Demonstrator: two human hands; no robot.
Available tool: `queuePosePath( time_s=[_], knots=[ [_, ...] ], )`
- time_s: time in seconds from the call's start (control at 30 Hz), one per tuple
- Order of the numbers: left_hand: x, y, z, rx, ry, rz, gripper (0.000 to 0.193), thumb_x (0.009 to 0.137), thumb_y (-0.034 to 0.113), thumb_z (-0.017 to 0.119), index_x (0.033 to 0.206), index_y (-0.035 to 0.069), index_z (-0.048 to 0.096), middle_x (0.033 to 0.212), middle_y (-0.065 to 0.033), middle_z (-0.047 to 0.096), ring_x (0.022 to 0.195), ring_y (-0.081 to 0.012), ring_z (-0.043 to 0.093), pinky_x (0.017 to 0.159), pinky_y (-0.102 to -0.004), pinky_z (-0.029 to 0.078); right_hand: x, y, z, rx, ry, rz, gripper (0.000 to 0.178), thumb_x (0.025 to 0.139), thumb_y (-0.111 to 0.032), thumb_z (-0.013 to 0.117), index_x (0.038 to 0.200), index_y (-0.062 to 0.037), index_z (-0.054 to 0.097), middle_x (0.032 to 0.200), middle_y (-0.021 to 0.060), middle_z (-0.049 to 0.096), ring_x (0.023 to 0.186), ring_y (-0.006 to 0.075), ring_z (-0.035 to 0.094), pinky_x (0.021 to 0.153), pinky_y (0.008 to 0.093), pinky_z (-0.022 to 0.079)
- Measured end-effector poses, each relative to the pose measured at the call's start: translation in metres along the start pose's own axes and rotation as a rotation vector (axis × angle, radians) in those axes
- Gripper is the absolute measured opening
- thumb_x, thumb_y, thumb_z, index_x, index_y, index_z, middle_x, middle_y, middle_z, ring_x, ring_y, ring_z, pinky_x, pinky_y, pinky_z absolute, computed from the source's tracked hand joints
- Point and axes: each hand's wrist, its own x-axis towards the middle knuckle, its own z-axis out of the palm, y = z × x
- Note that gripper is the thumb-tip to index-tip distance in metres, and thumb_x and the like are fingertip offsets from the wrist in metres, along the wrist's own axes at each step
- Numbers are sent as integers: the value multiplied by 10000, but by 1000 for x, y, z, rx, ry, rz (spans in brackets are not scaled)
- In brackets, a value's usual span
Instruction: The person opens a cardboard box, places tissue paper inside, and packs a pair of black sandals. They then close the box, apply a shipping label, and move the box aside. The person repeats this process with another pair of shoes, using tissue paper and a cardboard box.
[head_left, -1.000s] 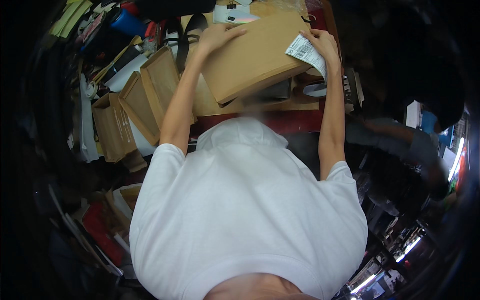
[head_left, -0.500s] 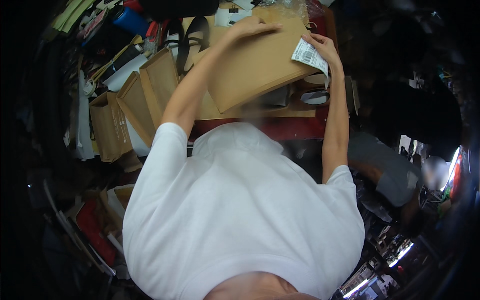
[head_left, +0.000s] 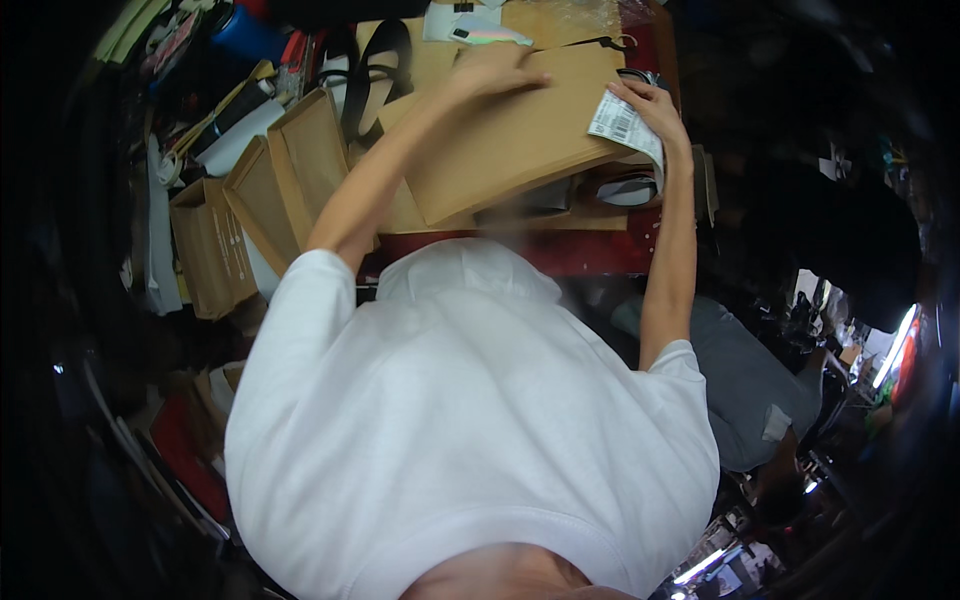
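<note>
A flat brown cardboard piece (head_left: 500,150), which may be a box lid, lies tilted across the table in front of me. My left hand (head_left: 495,70) is over its far left part, fingers stretched out and somewhat blurred; nothing shows in them. At its right edge my right hand (head_left: 657,112) pinches a white printed label sheet (head_left: 618,122) with a barcode. The sheet hangs down along my wrist, over the cardboard's corner. Part of a shoe (head_left: 628,190) with a pale insole shows below that corner. A pair of black strapped shoes (head_left: 386,75) stands left of the cardboard.
Open brown cardboard boxes (head_left: 212,250) lean together on the left. A phone with a shimmering back (head_left: 490,34) lies beyond my left hand, near clear plastic wrap (head_left: 575,14). The table's red edge (head_left: 590,258) runs close to me. A person in grey clothing (head_left: 750,370) is at right.
My left hand has drawn nearer and slightly left over the cardboard, so the phone shows more fully. My right hand still holds the label, slightly lower. The person in grey at right has shifted.
</note>
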Motion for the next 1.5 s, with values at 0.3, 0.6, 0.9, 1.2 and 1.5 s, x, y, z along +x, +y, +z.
queuePosePath(
  time_s=[0.3, 0.6, 0.9, 1.2, 1.5],
  knots=[
    [-261, -36, -8, -577, 415, -288, 587, 839, 152, 664, 1363, 53, 420, 1253, -104, 522, 1003, -186, 595, 821, -264, 508, 9, 5, -10, -60, -129, 61, 489, 806, -269, 744, 1161, 42, 615, 972, 85, 668, 811, 91, 615, 695, 206, 478],
    [-268, -18, 69, -644, 558, -320, 696, 738, -27, 628, 1383, 21, 373, 1329, -173, 488, 1204, -264, 507, 960, -328, 431, 0, -7, -5, 3, -220, 64, 397, 831, -195, 720, 1148, 23, 623, 910, 62, 672, 720, 69, 616, 630, 197, 480],
    [-263, -12, 38, -1152, 454, -519, 660, 832, 302, 679, 1315, -65, 416, 1266, -189, 527, 1204, -236, 486, 967, -351, 409, -11, -10, -4, -177, -186, 62, 474, 806, -203, 746, 1190, 31, 596, 999, 106, 664, 802, 109, 634, 672, 227, 502],
    [-225, -53, 56, -1568, 52, -488, 769, 745, 409, 716, 1331, 23, 400, 1273, -136, 468, 1200, -232, 438, 994, -474, 362, -25, 13, 8, 94, 2, 38, 530, 754, -223, 796, 1182, 26, 607, 981, 106, 678, 806, 106, 640, 686, 210, 503],
    [-249, -57, 76, -1687, 294, -493, 691, 726, 345, 688, 1296, 50, 433, 1263, -140, 477, 1170, -288, 465, 972, -503, 399, -62, 72, 14, 262, 259, 64, 318, 940, -227, 567, 1114, 28, 645, 1000, 63, 667, 884, 104, 593, 777, 234, 463]
  ],
)
